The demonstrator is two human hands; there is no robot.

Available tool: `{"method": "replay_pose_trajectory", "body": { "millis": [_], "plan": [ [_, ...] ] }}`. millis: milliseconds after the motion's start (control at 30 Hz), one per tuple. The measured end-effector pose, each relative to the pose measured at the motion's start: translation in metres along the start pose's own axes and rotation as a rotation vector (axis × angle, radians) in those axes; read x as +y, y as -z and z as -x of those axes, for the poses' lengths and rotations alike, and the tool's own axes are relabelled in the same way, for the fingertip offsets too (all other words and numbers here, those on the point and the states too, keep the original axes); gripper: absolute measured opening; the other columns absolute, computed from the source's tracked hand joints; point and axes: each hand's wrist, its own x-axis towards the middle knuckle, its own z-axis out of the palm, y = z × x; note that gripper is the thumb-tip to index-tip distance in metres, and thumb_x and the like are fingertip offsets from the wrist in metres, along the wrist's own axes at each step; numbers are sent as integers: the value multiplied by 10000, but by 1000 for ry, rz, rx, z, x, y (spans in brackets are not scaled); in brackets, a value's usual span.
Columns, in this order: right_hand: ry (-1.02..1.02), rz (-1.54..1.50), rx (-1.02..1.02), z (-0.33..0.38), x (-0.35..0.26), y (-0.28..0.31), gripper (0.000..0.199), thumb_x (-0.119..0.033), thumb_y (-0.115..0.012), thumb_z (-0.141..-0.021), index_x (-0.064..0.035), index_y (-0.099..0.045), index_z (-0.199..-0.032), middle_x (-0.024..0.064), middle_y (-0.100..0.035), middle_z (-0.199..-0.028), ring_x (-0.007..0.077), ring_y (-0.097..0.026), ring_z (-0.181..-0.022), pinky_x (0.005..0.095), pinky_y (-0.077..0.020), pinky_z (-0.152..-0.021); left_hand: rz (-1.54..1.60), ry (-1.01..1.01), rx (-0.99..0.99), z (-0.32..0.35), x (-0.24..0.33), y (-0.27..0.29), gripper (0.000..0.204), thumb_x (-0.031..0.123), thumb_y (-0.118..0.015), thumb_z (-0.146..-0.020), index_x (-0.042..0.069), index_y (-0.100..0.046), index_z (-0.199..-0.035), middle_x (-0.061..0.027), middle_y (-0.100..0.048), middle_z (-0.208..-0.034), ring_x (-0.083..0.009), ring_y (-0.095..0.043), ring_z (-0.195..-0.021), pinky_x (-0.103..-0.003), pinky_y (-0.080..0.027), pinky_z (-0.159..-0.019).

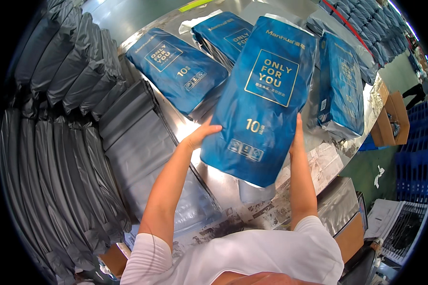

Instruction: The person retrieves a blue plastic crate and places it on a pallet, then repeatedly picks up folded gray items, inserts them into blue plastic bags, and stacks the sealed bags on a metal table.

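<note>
A large blue plastic-wrapped pack [238,111] with gold print is held slanting over the metal table [228,194]. My left hand [199,137] grips its left edge, thumb on the front face and the other fingers mostly hidden behind. On the opposite edge, my right hand [296,137] is closed along the side, its fingertips partly out of sight. Similar packs lie around it: one blue pack [176,61] to the left, another blue pack [218,31] partly covered behind, and a third blue pack [340,85] tilted at the right.
Tall stacks of folded grey plastic bags [57,166] rise at the left. Flat grey bags [142,137] lie beside my left forearm. More grey packages [366,23] are piled at the far right. An open cardboard box [394,121] and blue crates [416,156] stand beyond the table's right edge.
</note>
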Motion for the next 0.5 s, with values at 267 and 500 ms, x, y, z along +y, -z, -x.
{"method": "replay_pose_trajectory", "body": {
  "millis": [267, 500],
  "plan": [
    [-293, 12, -108, 67, -26, -36, 611, -247, -543, -796, -67, -280, -1317, 133, -449, -1209, 233, -484, -1077, 347, -438, -887, -133, -191, 142, 101, -40, -54, 1010, 223, -683, -650, 95, -23, -1403, -129, -145, -1429, -243, -135, -1320, -348, -132, -1059],
    [-79, -10, -411, 134, -12, -131, 665, -208, -536, -763, -59, -234, -1337, 149, -419, -1230, 252, -474, -1085, 347, -441, -876, -108, -383, 288, 234, -14, -89, 931, 209, -637, -682, 91, -60, -1403, -133, -163, -1422, -251, -184, -1306, -362, -174, -1047]
  ]
}}
